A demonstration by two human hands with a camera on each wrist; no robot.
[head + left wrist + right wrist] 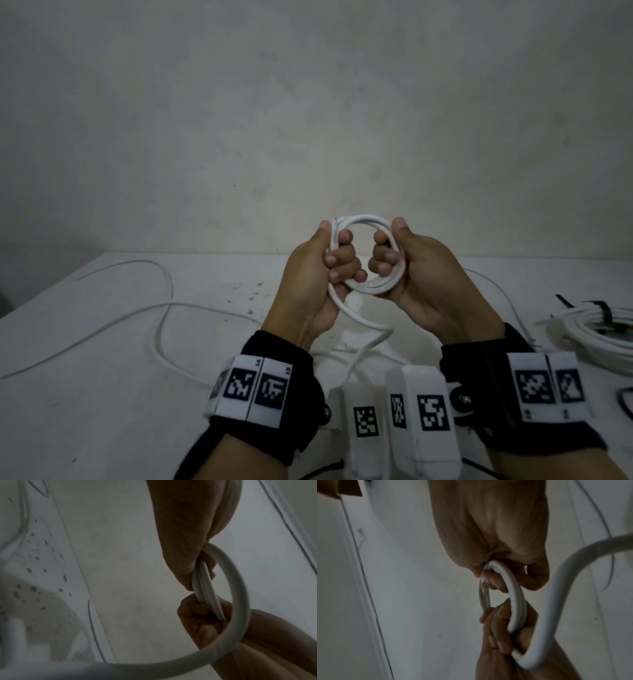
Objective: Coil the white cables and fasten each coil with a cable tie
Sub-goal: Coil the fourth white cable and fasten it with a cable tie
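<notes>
I hold the small white coil (364, 255) up in the air above the middle of the bench (102, 359), nearer its far edge than the near one, with my left hand (313, 274) curled round its left side and my right hand (419, 274) curled round its right, thumbs on top, fingers hooked through the ring. The loose tail (363, 322) drops from under my left palm down to the bench between my wrists. A slack white cable (157, 308) wanders over the left half. A finished coil (596, 329) with a black tie (597, 308) lies by the right edge. Bare surface shows toward the near left corner
</notes>
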